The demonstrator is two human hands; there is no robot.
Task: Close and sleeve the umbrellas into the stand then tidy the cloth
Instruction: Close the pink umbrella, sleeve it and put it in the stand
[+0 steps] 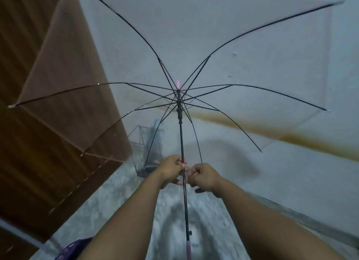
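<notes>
A clear umbrella [223,52] with black ribs is spread wide open in front of me, its canopy filling the upper frame. Its black shaft [182,143] runs down the middle to a pink handle [188,249] at the bottom edge. My left hand [172,167] grips the shaft partway down. My right hand [204,177] is curled in a fist just right of the shaft, touching or pinching it; what it holds is unclear. Behind the canopy, a wire umbrella stand [144,153] sits in the corner with a closed bluish umbrella [155,135] in it.
A brown wooden door [38,143] fills the left side. A pale wall with a long brown stain [272,133] is ahead and right. The floor [116,201] is speckled grey. Something purple [75,248] lies at the bottom left.
</notes>
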